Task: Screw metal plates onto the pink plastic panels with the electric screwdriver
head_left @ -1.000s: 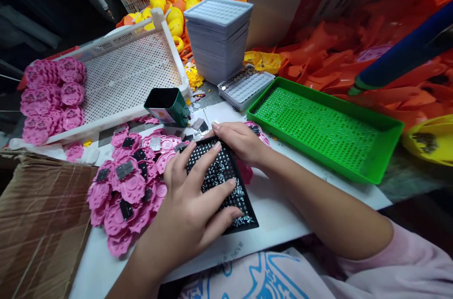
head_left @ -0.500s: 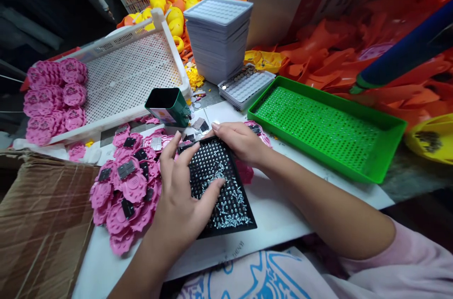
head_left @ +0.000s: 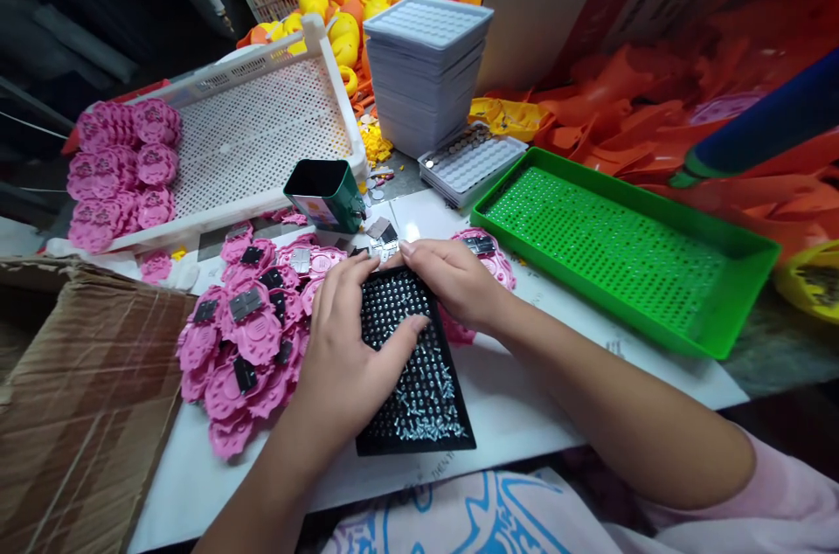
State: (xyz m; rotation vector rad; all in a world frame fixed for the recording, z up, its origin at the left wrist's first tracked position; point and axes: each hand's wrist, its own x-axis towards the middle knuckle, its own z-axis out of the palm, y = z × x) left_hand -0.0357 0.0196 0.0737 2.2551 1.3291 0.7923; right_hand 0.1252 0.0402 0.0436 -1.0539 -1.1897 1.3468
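A black perforated tray [head_left: 412, 362] lies between my hands, many of its holes filled with small silver screws. Loose screws [head_left: 429, 430] have gathered along its near end. My left hand [head_left: 344, 353] grips the tray's left side, fingers along the rim and thumb reaching over the top. At the far right corner, my right hand [head_left: 462, 283] holds the rim, its fingertips partly hidden. Left of the tray is a heap of pink plastic parts [head_left: 253, 322], several with dark or silver plates. Another pink part [head_left: 488, 257] lies just behind my right hand.
A green perforated tray [head_left: 744, 301] stands at right. Behind are a dark green container [head_left: 321, 196], a stack of pale trays [head_left: 426, 86] and a white crate [head_left: 262, 135] with pink pieces. A cardboard box [head_left: 85, 397] borders the left; orange parts [head_left: 609, 91] pile up at back right.
My left hand has gone from spread over the screws to the tray's left side. Loose screws have shifted toward the near end, and the tray is turned straighter. My right hand keeps its hold.
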